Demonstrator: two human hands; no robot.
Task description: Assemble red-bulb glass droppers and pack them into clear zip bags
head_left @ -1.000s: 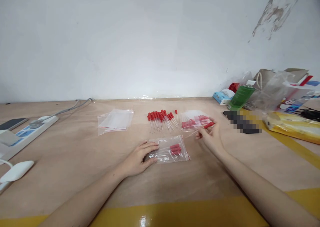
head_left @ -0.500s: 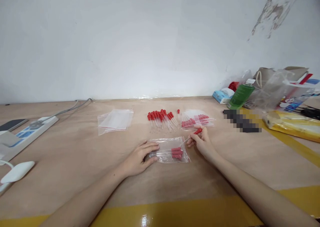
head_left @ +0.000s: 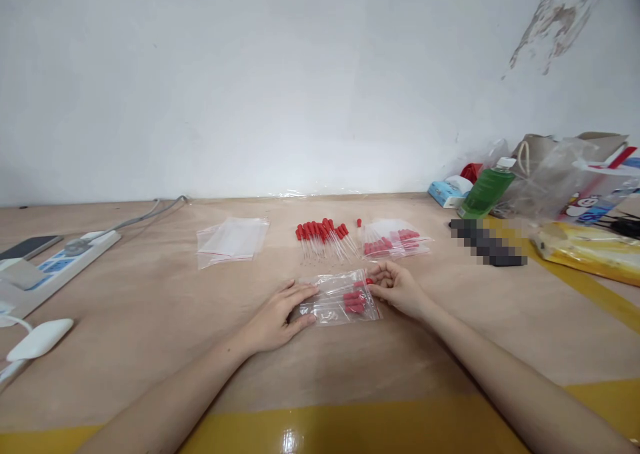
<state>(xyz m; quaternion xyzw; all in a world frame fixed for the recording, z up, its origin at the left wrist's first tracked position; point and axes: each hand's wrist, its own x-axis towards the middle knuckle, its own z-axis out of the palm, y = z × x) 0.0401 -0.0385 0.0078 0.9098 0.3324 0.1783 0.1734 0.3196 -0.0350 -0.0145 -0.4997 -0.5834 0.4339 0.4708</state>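
Observation:
A clear zip bag point(head_left: 333, 315) with a red-edged mouth lies flat in front of me, several red-bulbed droppers point(head_left: 354, 302) inside it. My left hand point(head_left: 280, 315) rests on the bag's closed end, fingers stretched and thumb apart. At the mouth on the right, my right hand point(head_left: 397, 290) pinches a dropper point(head_left: 369, 281) by its red bulb end, most of its length inside the bag. Behind the bag lies a pile of loose droppers point(head_left: 320, 233), their red bulbs pointing away from me. One more dropper point(head_left: 359, 223) lies just right of that pile.
Filled bags point(head_left: 397, 239) lie at the back right, flat unfilled bags point(head_left: 234, 239) at the back left. A power strip point(head_left: 60, 267) and a white plug point(head_left: 40, 339) are on the left. A green bottle point(head_left: 486, 191), tissues point(head_left: 447, 193) and a yellow packet point(head_left: 590, 251) stand or lie right.
My right hand has moved left and slightly down, sliding the dropper through the bag's mouth until little but its bulb end stays outside. My left hand has kept its place on the bag.

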